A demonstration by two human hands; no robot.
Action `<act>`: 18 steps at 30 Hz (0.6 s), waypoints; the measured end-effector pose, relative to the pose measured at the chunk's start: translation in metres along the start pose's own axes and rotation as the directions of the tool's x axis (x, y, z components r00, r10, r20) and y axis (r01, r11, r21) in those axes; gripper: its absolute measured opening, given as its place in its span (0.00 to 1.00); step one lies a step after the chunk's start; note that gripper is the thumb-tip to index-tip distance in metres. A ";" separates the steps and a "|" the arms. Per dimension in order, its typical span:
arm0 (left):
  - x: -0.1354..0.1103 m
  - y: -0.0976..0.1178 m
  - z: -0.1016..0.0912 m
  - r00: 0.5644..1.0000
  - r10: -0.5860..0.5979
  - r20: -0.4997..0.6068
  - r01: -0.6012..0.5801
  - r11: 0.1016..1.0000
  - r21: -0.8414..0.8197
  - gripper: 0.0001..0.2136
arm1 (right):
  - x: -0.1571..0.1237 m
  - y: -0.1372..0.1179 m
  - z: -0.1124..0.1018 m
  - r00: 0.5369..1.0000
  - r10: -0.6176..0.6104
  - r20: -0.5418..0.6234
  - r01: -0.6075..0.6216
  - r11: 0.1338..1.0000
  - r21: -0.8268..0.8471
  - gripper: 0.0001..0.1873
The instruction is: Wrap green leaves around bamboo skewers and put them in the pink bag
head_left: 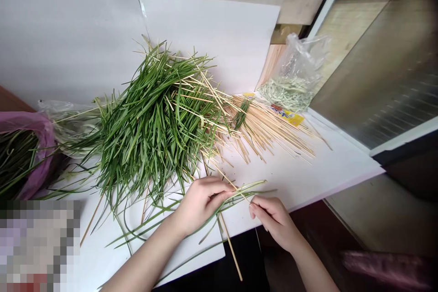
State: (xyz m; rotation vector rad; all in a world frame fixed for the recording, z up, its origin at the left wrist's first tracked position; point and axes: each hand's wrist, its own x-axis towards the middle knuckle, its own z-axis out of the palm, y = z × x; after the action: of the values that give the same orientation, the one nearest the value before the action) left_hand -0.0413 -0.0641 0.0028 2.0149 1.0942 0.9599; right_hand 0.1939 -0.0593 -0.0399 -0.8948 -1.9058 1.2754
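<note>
My left hand (208,198) is closed with thumb and fingers pinching a few garlic chives (253,186), whose pale ends stick out to the right. A thin bamboo skewer (224,174) slants across these chives, and my right hand (272,219) has its fingers closed on the skewer's near end. The chives' long green leaves trail left under my left wrist onto the table. Behind my hands lies a big heap of garlic chives (153,123) with skewers poking out of it. Whether the skewer passes through the held chives I cannot tell.
Bamboo skewers (273,125) lie fanned out right of the heap, near a clear bag of pale cut pieces (287,93). A purple bag (41,146) of chives stands left. One loose skewer (232,251) juts over the white table's (328,164) front edge. A glass-paned frame (393,68) borders the right.
</note>
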 end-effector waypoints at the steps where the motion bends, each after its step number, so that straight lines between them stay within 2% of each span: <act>1: 0.000 0.001 -0.001 1.000 0.000 0.011 0.000 1.000 -0.001 0.11 | 0.000 0.000 0.000 1.000 0.001 -0.002 -0.001 1.000 0.002 0.20; 4: 0.001 0.006 -0.007 0.999 -0.010 0.053 0.013 0.998 -0.056 0.11 | 0.000 0.000 -0.002 1.000 -0.010 -0.010 0.010 1.000 0.008 0.22; 7: 0.003 0.008 -0.013 0.993 -0.042 0.111 0.065 0.975 -0.214 0.12 | -0.001 0.001 -0.005 0.999 -0.053 0.005 0.053 0.998 0.043 0.25; 9: 0.005 0.005 -0.013 0.994 -0.079 0.078 0.096 0.966 -0.240 0.14 | -0.001 0.002 -0.008 0.996 -0.091 0.013 0.089 0.993 0.083 0.26; 10: 0.005 0.003 -0.011 0.996 -0.086 0.041 0.092 0.977 -0.193 0.14 | -0.001 0.002 -0.009 0.994 -0.104 0.015 0.102 0.989 0.103 0.27; 12: 0.006 -0.002 -0.004 0.999 -0.038 0.006 0.038 0.999 0.009 0.12 | -0.001 0.002 -0.010 0.993 -0.120 0.022 0.116 0.985 0.125 0.28; 15: 0.008 -0.006 0.006 0.988 0.054 0.147 -0.096 0.950 0.298 0.08 | 0.000 0.000 -0.010 0.989 -0.140 0.042 0.135 0.985 0.104 0.26; 18: 0.007 -0.007 0.012 0.974 0.056 0.218 -0.134 0.922 0.363 0.06 | 0.000 -0.002 -0.009 0.988 -0.147 0.052 0.142 0.986 0.090 0.25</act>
State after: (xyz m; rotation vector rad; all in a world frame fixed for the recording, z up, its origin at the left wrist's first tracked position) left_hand -0.0310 -0.0570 -0.0068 2.4351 1.1394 0.6000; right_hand 0.2009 -0.0554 -0.0349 -0.6693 -1.9086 1.2981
